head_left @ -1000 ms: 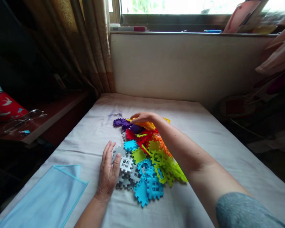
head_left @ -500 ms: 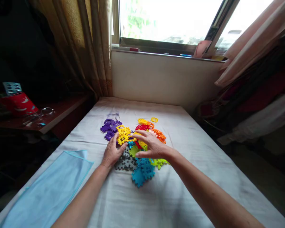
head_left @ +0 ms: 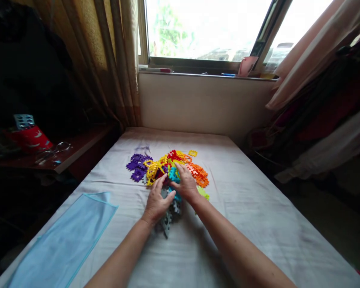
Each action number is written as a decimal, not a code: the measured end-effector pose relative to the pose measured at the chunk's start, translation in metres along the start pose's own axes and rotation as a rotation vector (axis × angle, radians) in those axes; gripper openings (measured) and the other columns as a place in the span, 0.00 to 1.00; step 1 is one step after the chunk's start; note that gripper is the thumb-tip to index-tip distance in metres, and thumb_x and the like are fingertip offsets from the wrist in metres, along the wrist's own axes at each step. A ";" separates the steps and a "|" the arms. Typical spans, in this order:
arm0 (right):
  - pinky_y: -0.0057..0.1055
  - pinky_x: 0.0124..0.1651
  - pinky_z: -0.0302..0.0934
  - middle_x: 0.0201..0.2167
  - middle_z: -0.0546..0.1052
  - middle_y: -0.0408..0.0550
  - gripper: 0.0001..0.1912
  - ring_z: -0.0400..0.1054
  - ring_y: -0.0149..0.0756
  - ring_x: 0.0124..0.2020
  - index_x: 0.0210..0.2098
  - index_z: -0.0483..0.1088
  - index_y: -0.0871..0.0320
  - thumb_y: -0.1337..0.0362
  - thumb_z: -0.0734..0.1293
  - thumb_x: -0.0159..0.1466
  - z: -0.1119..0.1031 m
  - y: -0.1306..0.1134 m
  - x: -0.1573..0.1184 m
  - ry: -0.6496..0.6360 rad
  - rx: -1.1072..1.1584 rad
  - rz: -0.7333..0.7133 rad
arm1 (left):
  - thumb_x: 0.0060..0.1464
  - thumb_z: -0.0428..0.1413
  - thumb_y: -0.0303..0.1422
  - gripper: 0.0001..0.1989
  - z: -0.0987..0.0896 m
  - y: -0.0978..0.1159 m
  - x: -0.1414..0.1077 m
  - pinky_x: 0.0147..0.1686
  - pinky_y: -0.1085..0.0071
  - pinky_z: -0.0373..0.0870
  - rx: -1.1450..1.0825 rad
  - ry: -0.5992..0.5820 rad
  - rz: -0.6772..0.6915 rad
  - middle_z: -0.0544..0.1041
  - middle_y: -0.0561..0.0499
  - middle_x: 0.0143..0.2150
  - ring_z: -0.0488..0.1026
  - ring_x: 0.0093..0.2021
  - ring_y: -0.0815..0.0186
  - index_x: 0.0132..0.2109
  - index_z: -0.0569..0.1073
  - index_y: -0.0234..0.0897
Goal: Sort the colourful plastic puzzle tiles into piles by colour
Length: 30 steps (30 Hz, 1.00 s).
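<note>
Left hand (head_left: 156,205) by grey toothed plastic plates (head_left: 167,222), fingers half spread. Right hand (head_left: 185,185) at bright-blue toothed plastic plates (head_left: 173,174), fingers part-curled. Can't tell if either grip has hold. Purple toothed plastic plates (head_left: 138,163) left, orange toothed plastic plates (head_left: 201,175) right, on white cloth sheet (head_left: 252,200).

Head view: window-lit, high contrast

Principal light: daylight, from the window (head_left: 198,30) at the top; panes overexposed, the foliage outside bleached. Curtain (head_left: 93,60): dull gold sheen, folds dark. Sheet (head_left: 246,172): pale grey, moderately lit; soft, diffuse shadow beside the right forearm (head_left: 228,240). Far left and right sides: deep shade, detail lost. Plastic pieces (head_left: 201,178): colours vivid, fine outlines slightly soft. Periphery: wide-angle stretching, some smearing.
</note>
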State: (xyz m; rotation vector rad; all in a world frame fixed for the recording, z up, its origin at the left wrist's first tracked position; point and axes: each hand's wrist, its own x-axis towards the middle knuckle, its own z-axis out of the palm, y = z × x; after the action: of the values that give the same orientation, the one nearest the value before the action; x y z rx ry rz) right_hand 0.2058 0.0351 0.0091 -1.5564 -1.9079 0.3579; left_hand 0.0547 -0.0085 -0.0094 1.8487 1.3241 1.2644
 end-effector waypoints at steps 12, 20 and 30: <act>0.50 0.62 0.57 0.59 0.71 0.59 0.27 0.64 0.52 0.61 0.60 0.69 0.54 0.50 0.63 0.64 -0.067 0.095 0.036 0.006 -0.193 0.505 | 0.53 0.53 0.47 0.30 -0.094 -0.047 0.095 0.66 0.49 0.53 0.556 0.078 -0.219 0.67 0.35 0.65 0.60 0.67 0.46 0.58 0.71 0.34; 0.54 0.60 0.57 0.61 0.68 0.60 0.34 0.62 0.54 0.62 0.63 0.64 0.52 0.40 0.56 0.66 0.000 0.038 0.025 -0.027 -0.122 0.430 | 0.57 0.47 0.55 0.38 -0.035 -0.053 0.098 0.62 0.56 0.59 0.567 -0.129 -0.350 0.68 0.34 0.64 0.65 0.65 0.50 0.65 0.63 0.32; 0.41 0.59 0.63 0.59 0.69 0.57 0.27 0.67 0.48 0.59 0.55 0.72 0.54 0.54 0.70 0.58 0.010 0.006 0.059 0.007 0.195 0.451 | 0.47 0.62 0.51 0.27 0.002 -0.009 0.107 0.60 0.50 0.60 0.078 -0.070 -0.444 0.78 0.40 0.53 0.70 0.59 0.45 0.50 0.76 0.39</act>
State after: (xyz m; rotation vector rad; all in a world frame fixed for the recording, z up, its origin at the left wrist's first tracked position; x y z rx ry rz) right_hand 0.1990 0.0945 0.0160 -1.8380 -1.4521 0.7072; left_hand 0.0609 0.0940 0.0227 1.5139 1.6484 0.9180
